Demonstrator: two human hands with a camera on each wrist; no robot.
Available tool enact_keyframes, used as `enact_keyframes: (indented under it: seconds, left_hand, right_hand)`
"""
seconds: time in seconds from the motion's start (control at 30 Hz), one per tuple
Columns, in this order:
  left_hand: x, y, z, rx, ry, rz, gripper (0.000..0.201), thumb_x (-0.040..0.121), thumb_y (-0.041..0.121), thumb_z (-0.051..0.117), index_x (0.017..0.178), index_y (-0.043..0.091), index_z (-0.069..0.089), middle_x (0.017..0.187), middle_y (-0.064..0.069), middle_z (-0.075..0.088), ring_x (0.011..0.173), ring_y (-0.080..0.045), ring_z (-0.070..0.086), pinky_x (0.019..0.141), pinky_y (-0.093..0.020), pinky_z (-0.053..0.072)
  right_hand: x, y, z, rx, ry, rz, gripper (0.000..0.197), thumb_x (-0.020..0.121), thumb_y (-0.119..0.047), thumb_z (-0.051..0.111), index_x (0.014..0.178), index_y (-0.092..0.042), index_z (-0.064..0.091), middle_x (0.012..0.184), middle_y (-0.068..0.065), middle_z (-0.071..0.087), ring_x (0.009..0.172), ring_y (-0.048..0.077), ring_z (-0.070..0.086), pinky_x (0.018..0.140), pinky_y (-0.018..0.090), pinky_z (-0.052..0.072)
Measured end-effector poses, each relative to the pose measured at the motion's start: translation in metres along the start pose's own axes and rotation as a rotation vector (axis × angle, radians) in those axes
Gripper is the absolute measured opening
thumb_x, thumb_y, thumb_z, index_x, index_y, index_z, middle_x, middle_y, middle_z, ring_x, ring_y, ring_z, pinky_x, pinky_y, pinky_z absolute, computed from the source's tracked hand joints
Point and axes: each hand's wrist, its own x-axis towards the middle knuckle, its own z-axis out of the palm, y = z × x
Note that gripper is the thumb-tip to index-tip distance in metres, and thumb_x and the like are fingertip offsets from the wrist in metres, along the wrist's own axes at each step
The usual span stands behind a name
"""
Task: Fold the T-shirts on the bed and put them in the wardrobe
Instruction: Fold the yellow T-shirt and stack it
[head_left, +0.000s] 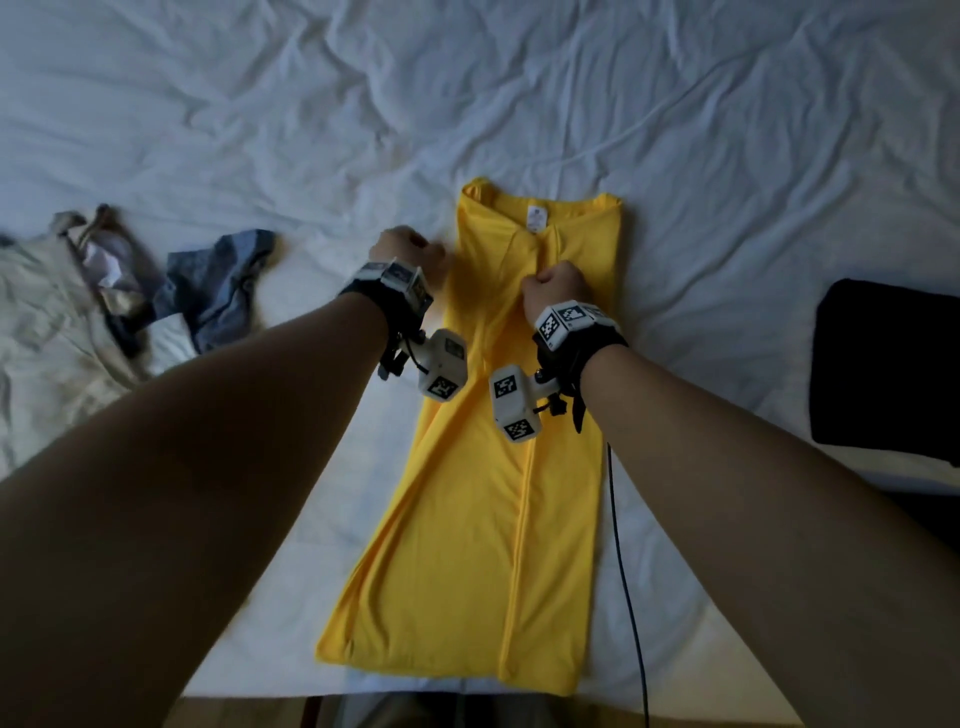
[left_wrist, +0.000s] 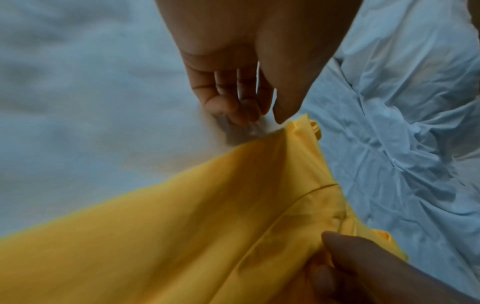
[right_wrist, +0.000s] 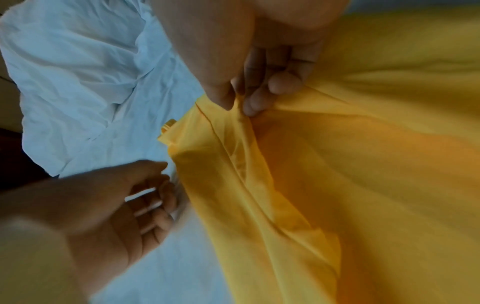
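A yellow T-shirt (head_left: 483, 519) lies on the white bed sheet (head_left: 467, 93), folded lengthwise into a long strip with its collar and label at the far end. My right hand (head_left: 550, 283) pinches a fold of the shirt's fabric (right_wrist: 363, 164) near the collar, between thumb and fingers (right_wrist: 255, 102). My left hand (head_left: 415, 247) hovers just left of the shirt's top corner (left_wrist: 306, 125). Its fingers (left_wrist: 233, 109) are loosely curled and hold nothing, and the hand is blurred.
A pile of other clothes lies at the left, with a beige garment (head_left: 52, 322) and a blue-grey one (head_left: 218, 280). A black folded item (head_left: 883, 364) sits at the right. A dark cable (head_left: 623, 571) hangs along the shirt's right side to the bed's near edge.
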Motion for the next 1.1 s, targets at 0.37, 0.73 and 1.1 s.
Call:
enact_keyframes:
  seconds: [0.37, 0.73, 1.1]
  left_hand:
    - [-0.11, -0.126, -0.034, -0.081, -0.295, -0.162, 0.013, 0.094, 0.021, 0.058, 0.088, 0.011, 0.064, 0.08, -0.006, 0.065, 0.064, -0.016, 0.06, 0.062, -0.025, 0.054]
    - [-0.196, -0.259, -0.039, 0.129, -0.369, -0.085, 0.021, 0.082, 0.03, 0.076, 0.096, 0.014, 0.072, 0.091, -0.009, 0.073, 0.087, -0.025, 0.07, 0.082, -0.038, 0.059]
    - [-0.26, -0.327, -0.048, 0.489, -0.27, -0.017, 0.01, 0.09, 0.019, 0.063, 0.099, 0.015, 0.064, 0.092, -0.008, 0.068, 0.077, -0.028, 0.069, 0.076, -0.041, 0.059]
  right_hand:
    - [-0.096, 0.073, 0.048, 0.2, -0.378, 0.127, 0.018, 0.095, -0.011, 0.05, 0.079, -0.012, 0.059, 0.078, 0.009, 0.065, 0.073, 0.023, 0.06, 0.065, 0.033, 0.053]
    - [-0.183, 0.148, 0.1, 0.176, -0.442, 0.132, 0.01, 0.099, -0.015, 0.05, 0.101, -0.01, 0.058, 0.083, 0.006, 0.065, 0.078, 0.02, 0.063, 0.066, 0.03, 0.053]
    - [-0.251, 0.2, 0.132, 0.159, -0.498, 0.093, 0.01, 0.098, -0.012, 0.05, 0.105, -0.009, 0.058, 0.08, 0.006, 0.063, 0.066, 0.017, 0.056, 0.057, 0.027, 0.046]
